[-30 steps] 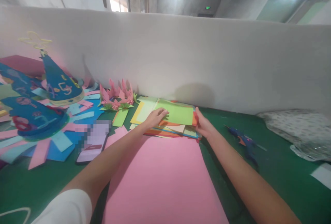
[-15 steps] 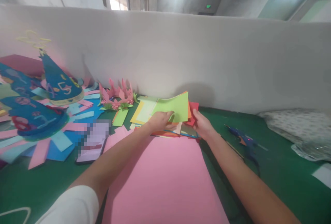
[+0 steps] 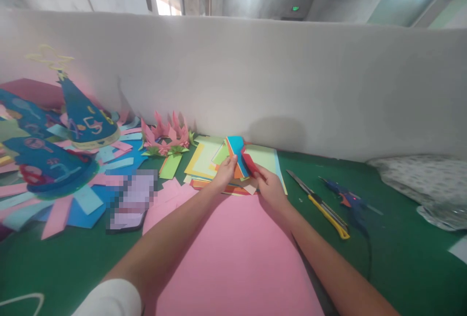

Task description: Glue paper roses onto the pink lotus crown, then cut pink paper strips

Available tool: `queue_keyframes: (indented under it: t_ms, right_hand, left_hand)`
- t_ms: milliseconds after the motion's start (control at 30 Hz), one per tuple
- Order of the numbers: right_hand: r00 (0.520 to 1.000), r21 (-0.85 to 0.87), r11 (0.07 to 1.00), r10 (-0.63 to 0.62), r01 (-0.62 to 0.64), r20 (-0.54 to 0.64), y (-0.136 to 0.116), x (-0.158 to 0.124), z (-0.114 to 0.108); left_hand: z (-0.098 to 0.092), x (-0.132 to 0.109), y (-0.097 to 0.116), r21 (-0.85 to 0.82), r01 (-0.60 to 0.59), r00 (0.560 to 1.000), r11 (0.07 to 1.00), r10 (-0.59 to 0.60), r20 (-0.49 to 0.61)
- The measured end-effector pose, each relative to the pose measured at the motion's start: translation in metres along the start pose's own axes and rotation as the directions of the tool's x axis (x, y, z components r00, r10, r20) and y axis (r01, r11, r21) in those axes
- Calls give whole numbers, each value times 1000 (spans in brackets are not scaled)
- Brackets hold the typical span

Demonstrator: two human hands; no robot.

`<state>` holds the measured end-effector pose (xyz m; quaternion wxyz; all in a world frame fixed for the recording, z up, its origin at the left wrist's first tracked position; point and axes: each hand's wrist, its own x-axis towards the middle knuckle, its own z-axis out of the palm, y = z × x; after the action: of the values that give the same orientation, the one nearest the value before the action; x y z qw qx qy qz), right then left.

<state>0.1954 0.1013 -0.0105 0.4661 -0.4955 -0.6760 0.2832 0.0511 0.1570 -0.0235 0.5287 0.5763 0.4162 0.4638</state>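
Observation:
My left hand [image 3: 226, 172] is closed on a small bundle of coloured paper [image 3: 235, 145], with blue on top and orange and green edges beneath. Between the fingers of my right hand [image 3: 270, 187] is a red piece of paper [image 3: 250, 164], right beside that bundle. Both hands are above a pile of coloured paper sheets [image 3: 268, 155], pale green, yellow and orange. A large pink sheet [image 3: 233, 248] spreads out below my forearms. My fingers partly cover the papers, so how many pieces each hand has is unclear.
A yellow utility knife [image 3: 326, 213] and a blue glue gun [image 3: 346, 199] lie to the right on the green table. On the left are a phone [image 3: 133, 201], a pink paper crown [image 3: 168, 136] and blue cone hats [image 3: 85, 116]. A white partition [image 3: 328, 77] stands behind.
The light green sheet no longer stands raised in front; a blue-topped bundle now shows in my left hand. My right hand has moved left with the red paper, uncovering the utility knife.

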Motion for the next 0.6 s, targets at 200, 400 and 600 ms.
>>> queue_keyframes:
  t_ms: [200, 400, 600]
  right_hand:
    - [971, -7, 992, 121, -126, -207, 9, 2, -6]
    - [902, 513, 807, 411, -293, -132, 9, 3, -8]
    - [900, 536, 800, 408, -271, -155, 16, 6, -13]
  left_hand:
    - [-2, 0, -14, -178, 47, 996, 983, -59, -65]
    - [1, -3, -9, -232, 64, 995, 971, -81, -66]
    - [-2, -6, 11, -333, 109, 990, 937, -131, -47]
